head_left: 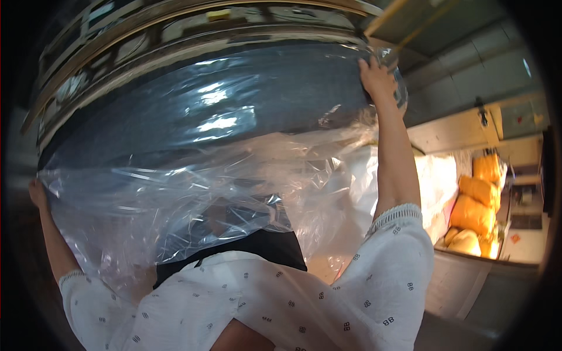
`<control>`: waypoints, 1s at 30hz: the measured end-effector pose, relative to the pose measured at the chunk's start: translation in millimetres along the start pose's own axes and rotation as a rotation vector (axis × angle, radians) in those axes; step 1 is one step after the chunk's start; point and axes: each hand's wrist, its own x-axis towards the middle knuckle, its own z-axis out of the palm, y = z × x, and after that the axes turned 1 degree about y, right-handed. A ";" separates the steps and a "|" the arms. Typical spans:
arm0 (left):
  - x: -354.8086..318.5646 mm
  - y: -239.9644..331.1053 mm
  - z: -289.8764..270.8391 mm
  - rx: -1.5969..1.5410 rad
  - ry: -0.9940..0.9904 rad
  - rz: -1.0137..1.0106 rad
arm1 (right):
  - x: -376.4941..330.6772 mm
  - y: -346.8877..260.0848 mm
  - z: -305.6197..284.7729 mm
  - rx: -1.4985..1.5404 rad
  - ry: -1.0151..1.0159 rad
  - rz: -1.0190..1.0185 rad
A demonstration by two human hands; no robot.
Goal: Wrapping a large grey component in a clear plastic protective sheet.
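A long dark grey-blue roll (281, 96), which looks like fabric, lies across the view in front of me. Clear plastic sheeting (205, 175) covers its face and hangs in wrinkled folds toward my body. At the far left, my left hand (38, 194) is closed at the sheeting's edge, beside the roll's left end; its fingertips are partly hidden. My right hand (377, 81) rests on the film-covered right end of the roll, with its fingers spread. Loose film bunches around that end.
Behind the roll runs a long wooden and metal frame (193, 38) with a small yellow item (219, 15) on it. Several stacked orange-yellow bundles (473, 213) stand at the right, beyond a bright white plastic-covered heap (436, 181). A grey panelled wall (480, 64) rises at the far right.
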 end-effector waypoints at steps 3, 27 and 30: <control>-32.1 58.9 -3.6 -0.551 -0.082 -0.315 | 20.6 15.1 12.6 0.400 -0.071 -0.148; -57.0 263.4 -84.9 -1.093 0.412 -0.525 | -332.6 -281.5 -174.3 0.690 -2.302 -1.148; -70.4 232.6 -97.6 -1.102 0.464 -0.607 | -328.0 -232.2 -183.7 0.836 -2.117 -1.020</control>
